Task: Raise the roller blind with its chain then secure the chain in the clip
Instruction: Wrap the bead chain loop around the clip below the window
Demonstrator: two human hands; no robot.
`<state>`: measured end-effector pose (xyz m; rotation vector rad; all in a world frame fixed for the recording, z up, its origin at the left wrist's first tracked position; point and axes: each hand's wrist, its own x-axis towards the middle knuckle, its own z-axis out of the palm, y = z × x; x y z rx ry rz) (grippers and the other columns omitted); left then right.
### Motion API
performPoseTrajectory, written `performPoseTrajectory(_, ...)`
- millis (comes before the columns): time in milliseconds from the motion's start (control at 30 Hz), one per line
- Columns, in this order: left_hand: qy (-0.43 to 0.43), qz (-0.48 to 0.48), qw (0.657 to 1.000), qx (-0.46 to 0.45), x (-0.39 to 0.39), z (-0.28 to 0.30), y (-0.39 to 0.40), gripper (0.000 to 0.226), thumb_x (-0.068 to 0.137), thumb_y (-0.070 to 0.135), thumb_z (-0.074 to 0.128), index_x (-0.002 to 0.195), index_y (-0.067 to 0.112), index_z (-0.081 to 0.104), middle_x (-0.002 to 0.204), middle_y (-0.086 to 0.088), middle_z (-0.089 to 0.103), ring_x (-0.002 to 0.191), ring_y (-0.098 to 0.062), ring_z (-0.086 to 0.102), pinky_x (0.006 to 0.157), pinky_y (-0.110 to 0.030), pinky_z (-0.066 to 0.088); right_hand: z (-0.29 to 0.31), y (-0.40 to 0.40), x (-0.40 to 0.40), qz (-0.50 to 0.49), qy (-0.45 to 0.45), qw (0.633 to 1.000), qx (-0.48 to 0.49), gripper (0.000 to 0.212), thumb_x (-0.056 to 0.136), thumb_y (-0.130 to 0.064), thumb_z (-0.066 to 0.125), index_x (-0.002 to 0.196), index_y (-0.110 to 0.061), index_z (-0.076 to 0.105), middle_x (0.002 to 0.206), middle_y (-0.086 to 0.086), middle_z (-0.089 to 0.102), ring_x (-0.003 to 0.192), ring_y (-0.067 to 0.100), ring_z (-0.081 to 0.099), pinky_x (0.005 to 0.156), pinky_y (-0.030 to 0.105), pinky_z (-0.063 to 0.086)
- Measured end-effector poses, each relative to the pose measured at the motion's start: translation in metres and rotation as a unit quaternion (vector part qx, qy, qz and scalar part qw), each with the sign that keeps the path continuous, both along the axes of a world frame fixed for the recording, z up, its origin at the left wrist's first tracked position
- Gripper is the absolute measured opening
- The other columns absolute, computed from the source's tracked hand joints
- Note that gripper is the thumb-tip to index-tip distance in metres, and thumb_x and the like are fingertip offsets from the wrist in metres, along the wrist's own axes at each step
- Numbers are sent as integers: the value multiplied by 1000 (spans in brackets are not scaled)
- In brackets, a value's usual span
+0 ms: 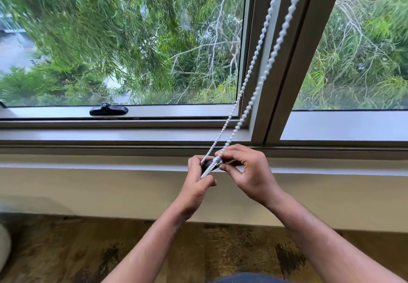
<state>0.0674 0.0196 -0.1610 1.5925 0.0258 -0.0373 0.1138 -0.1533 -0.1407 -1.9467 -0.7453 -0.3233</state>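
Two strands of a white bead chain (256,88) run down from the top right, past the window's centre post, to my hands in front of the sill. A small dark clip (207,164) sits between my hands, mostly covered by fingers, and the chain's lower end crosses it. My left hand (198,183) grips the clip and the chain's lower end from the left. My right hand (249,170) pinches the chain at the clip from the right. The roller blind itself is out of view above the frame.
A black window latch (108,109) lies on the lower frame of the left pane. The grey sill (110,137) runs across the view, with a cream wall below it and a patterned brown floor (88,249) underneath. Green trees fill both panes.
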Motion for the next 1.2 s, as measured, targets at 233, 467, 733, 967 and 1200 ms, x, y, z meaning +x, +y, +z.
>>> performPoseTrajectory(233, -26, -6, 997, 73, 3, 2, 0, 44, 68, 11, 53, 111, 20, 44, 123, -9, 39, 112, 7, 55, 84, -21, 47, 4, -6, 4, 5, -24, 999, -29, 28, 84, -2, 79, 112, -9, 78, 108, 2, 76, 100, 16, 73, 85, 38, 61)
performPoseTrajectory(467, -28, -16, 995, 97, 2, 8, -5, 41, 69, 10, 51, 108, 21, 43, 126, -15, 40, 122, -19, 54, 82, -35, 50, 8, -9, 0, 34, -88, 994, -48, 30, 83, 7, 78, 109, -8, 80, 109, 4, 77, 100, 16, 74, 87, 33, 61)
performPoseTrajectory(733, -9, -23, 995, 99, 1, 13, -9, 45, 71, 8, 48, 116, 15, 43, 131, -16, 40, 127, -14, 54, 94, -33, 49, 10, -13, 3, 36, -8, 999, -27, 38, 79, 6, 78, 112, -14, 78, 107, -2, 77, 99, 11, 73, 84, 36, 61)
performPoseTrajectory(967, 23, 3, 991, 132, 3, 7, -9, 70, 93, 1, 45, 150, 26, 13, 141, -5, 39, 124, -18, 49, 100, -35, 50, 3, -14, -2, 25, 8, 999, -21, 38, 79, 1, 82, 113, -14, 75, 102, -3, 77, 92, 9, 72, 83, 35, 61)
performPoseTrajectory(1200, 25, -57, 980, 188, 4, 0, -10, 45, 96, -4, 40, 137, 16, 41, 112, -8, 62, 78, -8, 59, 77, -23, 54, 4, -15, -5, -2, -16, 999, -46, 35, 79, -2, 82, 109, -20, 77, 104, -10, 77, 98, 10, 70, 85, 36, 58)
